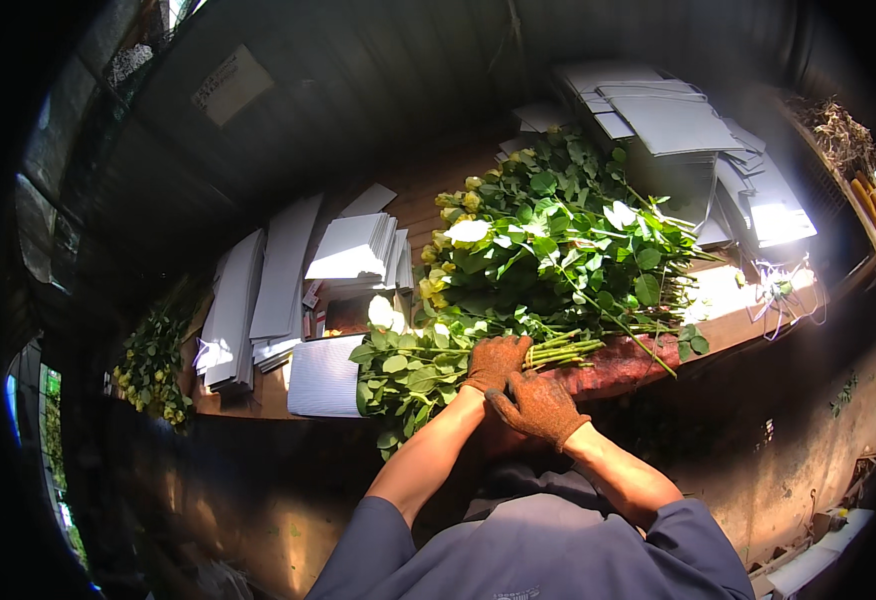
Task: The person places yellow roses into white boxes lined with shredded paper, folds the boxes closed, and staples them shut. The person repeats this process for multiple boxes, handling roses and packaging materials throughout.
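My left hand [496, 363], in a rusty-brown work glove, grips a bundle of leafy rose stems [423, 361] at the table's front edge. The bundle's cut ends [569, 351] point right, past my fingers. A sheet of white corrugated cardboard [325, 377] wraps its left end, hiding the flower heads. My right hand [544, 409], gloved alike, is close below the cut ends and beside my left wrist; its thumb points left and its fingertips are partly hidden. Behind both hands lies a large heap of yellow roses [543, 240], blooms to the left and stems to the right.
Stacks of white cardboard [352, 247] stand on the wooden table [415, 199], with more piled at the back right [670, 120]. Another bunch of yellow roses [157, 375] hangs at the left end. Red cloth-like material [618, 367] covers the front edge. Tangled ties [783, 292] lie at right.
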Demonstrator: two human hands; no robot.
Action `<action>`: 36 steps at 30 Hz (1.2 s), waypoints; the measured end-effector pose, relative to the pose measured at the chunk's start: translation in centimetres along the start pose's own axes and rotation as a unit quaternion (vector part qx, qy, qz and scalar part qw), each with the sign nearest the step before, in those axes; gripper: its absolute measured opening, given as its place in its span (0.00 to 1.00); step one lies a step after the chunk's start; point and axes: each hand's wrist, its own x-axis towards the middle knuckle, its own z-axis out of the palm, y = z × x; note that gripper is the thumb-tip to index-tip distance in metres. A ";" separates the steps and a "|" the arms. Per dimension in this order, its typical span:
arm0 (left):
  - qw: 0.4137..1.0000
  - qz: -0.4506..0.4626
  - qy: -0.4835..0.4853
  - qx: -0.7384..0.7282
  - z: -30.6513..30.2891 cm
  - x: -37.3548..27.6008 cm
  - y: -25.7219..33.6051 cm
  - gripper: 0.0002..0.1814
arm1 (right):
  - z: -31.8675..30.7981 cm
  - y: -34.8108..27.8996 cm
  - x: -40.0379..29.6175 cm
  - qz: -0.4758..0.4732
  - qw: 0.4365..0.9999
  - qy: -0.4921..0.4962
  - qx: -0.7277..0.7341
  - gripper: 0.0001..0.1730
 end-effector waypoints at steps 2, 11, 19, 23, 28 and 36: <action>0.999 -0.009 -0.022 -0.025 -1.7 -0.1 0.8 0.27 | -1.6 -1.0 -1.9 -0.012 0.999 -0.017 -0.027 0.26; 0.993 -0.011 -0.118 -0.021 -3.6 -0.4 0.5 0.37 | 6.1 5.6 -3.3 0.311 0.726 -0.070 0.610 0.30; 0.949 0.025 0.185 -0.253 -15.5 -11.9 -8.3 0.46 | 11.2 7.8 -1.1 0.237 0.571 0.082 0.781 0.31; 0.892 -0.329 0.234 -0.205 -13.3 -25.4 -24.8 0.36 | 11.7 5.4 1.3 0.219 0.552 0.144 0.792 0.33; 0.793 -0.415 0.165 -0.413 -8.3 -32.5 -32.7 0.28 | 12.0 3.6 3.6 0.162 0.617 0.222 0.738 0.29; 0.703 -0.436 0.284 -0.485 -12.3 -30.0 -30.4 0.15 | 6.6 -0.4 4.9 0.196 0.638 0.328 0.668 0.33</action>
